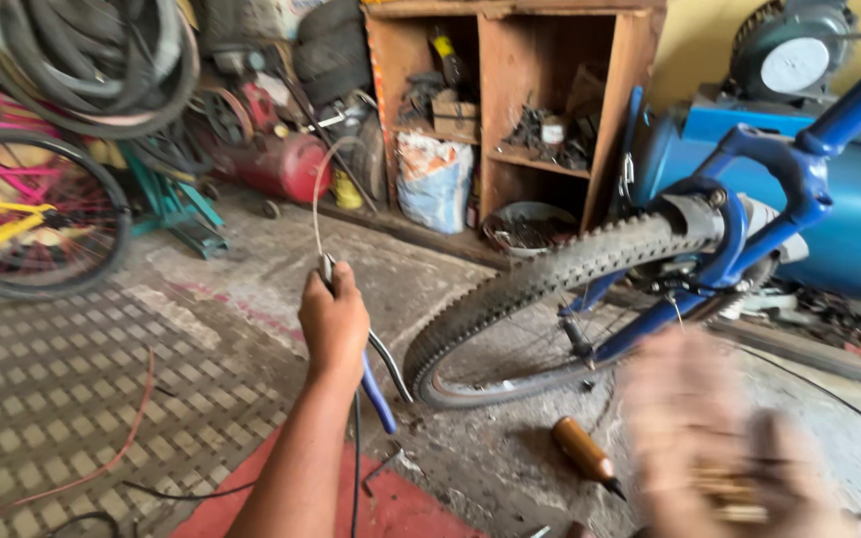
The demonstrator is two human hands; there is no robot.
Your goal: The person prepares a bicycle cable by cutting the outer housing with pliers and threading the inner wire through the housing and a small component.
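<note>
My left hand (333, 324) is stretched out in front of me, shut on blue-handled pliers (378, 392) whose jaws grip a thin steel cable (319, 189) that arcs upward. A black cable housing hangs down below the hand. My right hand (719, 443) is at the lower right, heavily blurred; it seems to hold something small and brownish, but I cannot make out what. Between the hands stands the knobby front wheel (540, 289) of a blue bicycle (799, 169). A wooden-handled screwdriver (585, 456) lies on the floor near the wheel.
A yellow and pink bicycle (12, 199) stands at the left under hanging tyres (92, 60). A wooden shelf unit (520, 110) with parts, a red air tank (281, 164) and a blue machine (849, 219) line the back. Loose wires lie on the patterned floor (52, 389).
</note>
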